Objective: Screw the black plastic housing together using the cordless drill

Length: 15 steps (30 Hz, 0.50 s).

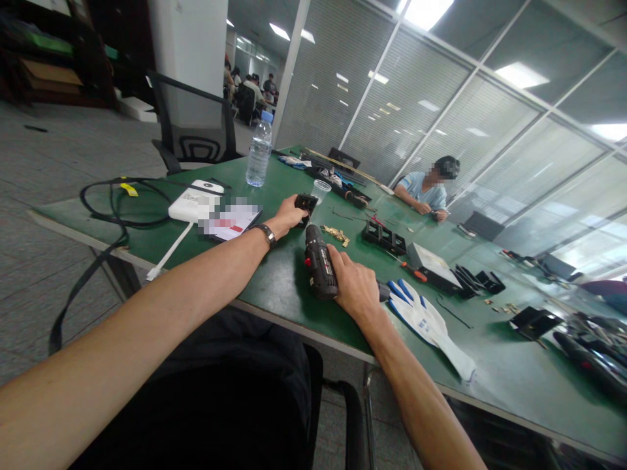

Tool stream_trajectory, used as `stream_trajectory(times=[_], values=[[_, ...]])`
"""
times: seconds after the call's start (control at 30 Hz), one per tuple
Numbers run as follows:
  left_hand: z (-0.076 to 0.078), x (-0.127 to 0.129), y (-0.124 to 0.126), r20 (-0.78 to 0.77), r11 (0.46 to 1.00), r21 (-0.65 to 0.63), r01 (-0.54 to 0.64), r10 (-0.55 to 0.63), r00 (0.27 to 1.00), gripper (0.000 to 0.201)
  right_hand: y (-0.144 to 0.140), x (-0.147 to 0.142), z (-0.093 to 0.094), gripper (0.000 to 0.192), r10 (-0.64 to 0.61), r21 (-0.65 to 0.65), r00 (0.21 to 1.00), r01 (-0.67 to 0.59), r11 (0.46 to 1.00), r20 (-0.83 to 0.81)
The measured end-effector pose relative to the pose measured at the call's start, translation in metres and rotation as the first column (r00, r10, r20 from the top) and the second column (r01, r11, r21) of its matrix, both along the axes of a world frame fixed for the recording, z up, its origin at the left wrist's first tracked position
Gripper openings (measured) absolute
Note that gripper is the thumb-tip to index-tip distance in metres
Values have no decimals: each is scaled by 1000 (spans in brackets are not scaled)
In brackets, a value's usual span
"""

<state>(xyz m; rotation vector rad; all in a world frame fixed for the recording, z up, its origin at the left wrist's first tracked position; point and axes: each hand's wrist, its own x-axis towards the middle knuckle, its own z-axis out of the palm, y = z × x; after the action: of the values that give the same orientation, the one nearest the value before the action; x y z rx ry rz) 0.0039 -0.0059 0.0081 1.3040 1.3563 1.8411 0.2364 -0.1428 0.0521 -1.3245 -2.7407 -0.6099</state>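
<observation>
Our left hand (288, 215) is closed on a black part (307, 203), which it partly hides, over the green surface (272, 271); our right hand (356, 281) grips the drill (321, 269). Whether drill and part touch, we cannot make out.

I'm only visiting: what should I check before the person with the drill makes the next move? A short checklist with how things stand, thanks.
1. Drill gripped: ok, in the right hand.
2. Black part held: ok, in the left hand.
3. Drill tip seated on the part: cannot tell; it points that way, but contact is too small to see.
4. Left fingers well clear of the tip: not ok, I'd say; they look close.
5. Bottle capped and upright: ok.
</observation>
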Motion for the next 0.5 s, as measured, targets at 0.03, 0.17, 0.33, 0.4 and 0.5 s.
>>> stream_trajectory(times=[0.03,0.17,0.33,0.4,0.5], values=[[0,0,0,4,1000,0,1,-1,1000,29,0,0,0,66,-6,-6,1000,6,1000,3],[-1,-1,2,-2,1000,9,12,-12,1000,28,0,-1,1,67,-11,-21,1000,11,1000,9],[-1,0,1,5,1000,11,9,-9,1000,28,0,0,1,67,-8,-21,1000,8,1000,12],[-1,0,1,9,1000,15,9,-9,1000,28,0,0,1,67,-3,-19,1000,4,1000,8],[-1,0,1,6,1000,18,6,-6,1000,29,0,0,1,66,1,-10,1000,-1,1000,-6]])
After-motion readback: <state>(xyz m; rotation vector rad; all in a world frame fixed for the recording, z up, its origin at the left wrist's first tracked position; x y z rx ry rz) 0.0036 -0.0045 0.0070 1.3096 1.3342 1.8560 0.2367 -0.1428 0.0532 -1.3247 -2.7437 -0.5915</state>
